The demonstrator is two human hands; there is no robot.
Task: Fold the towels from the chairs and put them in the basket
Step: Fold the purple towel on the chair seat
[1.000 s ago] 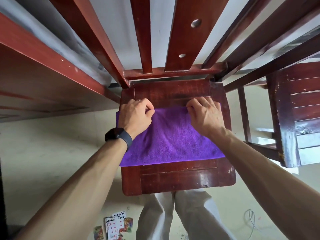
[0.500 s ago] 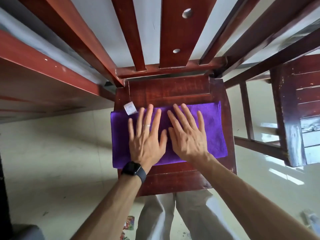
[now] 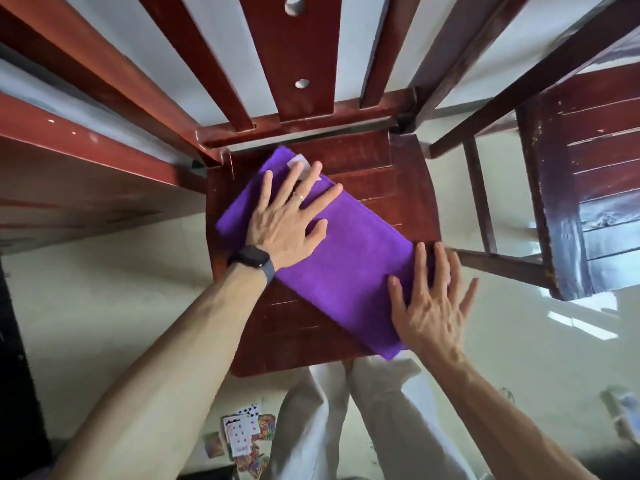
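A folded purple towel [image 3: 353,261] lies diagonally on the dark red wooden chair seat [image 3: 391,181], running from the back left to the front right edge. My left hand [image 3: 287,216], with a black watch on the wrist, rests flat with spread fingers on the towel's far left end, near a small white tag [image 3: 298,163]. My right hand [image 3: 431,303] lies flat with spread fingers on the towel's near right end, at the seat's edge. No basket is in view.
The chair's slatted back [image 3: 294,57] rises just behind the seat. A second wooden chair [image 3: 585,174] stands at the right. A red wooden table edge [image 3: 69,133] runs along the left. Playing cards [image 3: 242,434] lie on the pale floor by my legs.
The towel has turned from square-on to diagonal across the seat. My hands moved apart from its middle, the left to the far end, the right to the near end.
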